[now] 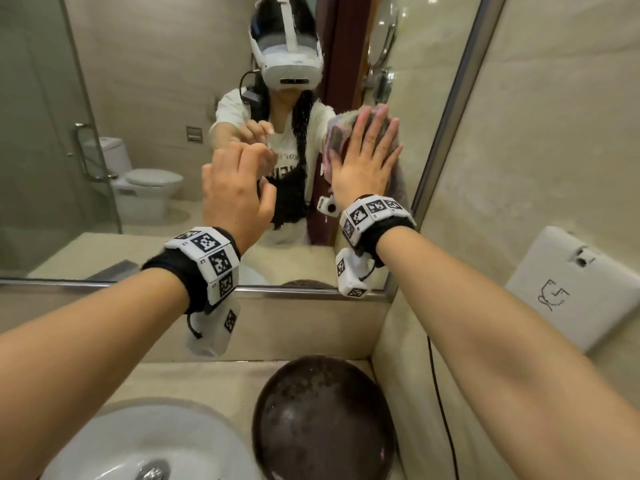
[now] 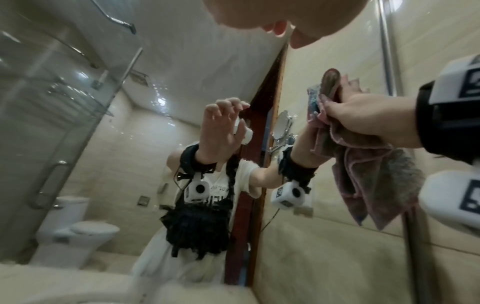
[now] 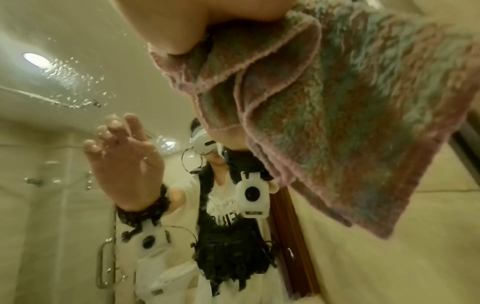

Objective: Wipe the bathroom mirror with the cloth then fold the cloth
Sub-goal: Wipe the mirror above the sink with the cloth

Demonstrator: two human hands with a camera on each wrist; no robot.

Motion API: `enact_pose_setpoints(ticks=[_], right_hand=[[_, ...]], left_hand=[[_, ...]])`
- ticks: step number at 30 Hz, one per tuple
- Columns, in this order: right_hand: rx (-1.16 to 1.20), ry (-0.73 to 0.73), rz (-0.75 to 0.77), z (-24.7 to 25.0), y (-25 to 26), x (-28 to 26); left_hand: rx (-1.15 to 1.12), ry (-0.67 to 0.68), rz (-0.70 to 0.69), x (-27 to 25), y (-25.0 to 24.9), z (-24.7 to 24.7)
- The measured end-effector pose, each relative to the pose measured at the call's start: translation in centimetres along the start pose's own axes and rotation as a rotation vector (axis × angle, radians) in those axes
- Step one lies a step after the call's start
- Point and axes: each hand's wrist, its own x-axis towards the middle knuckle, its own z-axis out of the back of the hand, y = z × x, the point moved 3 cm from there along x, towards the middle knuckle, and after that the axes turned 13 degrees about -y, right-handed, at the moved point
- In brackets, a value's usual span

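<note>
The bathroom mirror (image 1: 156,98) fills the wall ahead. My right hand (image 1: 367,150) lies flat with straight, spread fingers and presses a pink and grey-green cloth (image 1: 336,133) against the glass near the mirror's right edge. The cloth (image 2: 363,174) is bunched under the palm, and a loose corner hangs below the hand (image 3: 350,102). My left hand (image 1: 239,181) is raised in front of the mirror to the left of the cloth, its fingers loosely curled and holding nothing. I cannot tell whether its fingertips touch the glass.
A white sink basin (image 1: 138,441) and a dark round bowl (image 1: 322,417) sit on the beige counter below. A white wall device (image 1: 568,289) and a black cable (image 1: 440,393) are on the right wall. The metal mirror frame (image 1: 450,109) runs beside the cloth.
</note>
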Motion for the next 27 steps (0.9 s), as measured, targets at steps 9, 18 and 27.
enact_pose_setpoints(ticks=[9, 18, 27], right_hand=[[0.076, 0.028, 0.299, 3.5, 1.9, 5.3], [0.11, 0.113, 0.466, 6.3, -1.0, 6.9], [0.743, 0.061, 0.009, 7.7, -2.7, 7.6]], left_hand=[[0.113, 0.114, 0.021, 4.8, 0.5, -0.1], [-0.08, 0.35, -0.14, 6.6, -5.4, -4.3], [0.083, 0.553, -0.236, 7.0, -7.8, -7.6]])
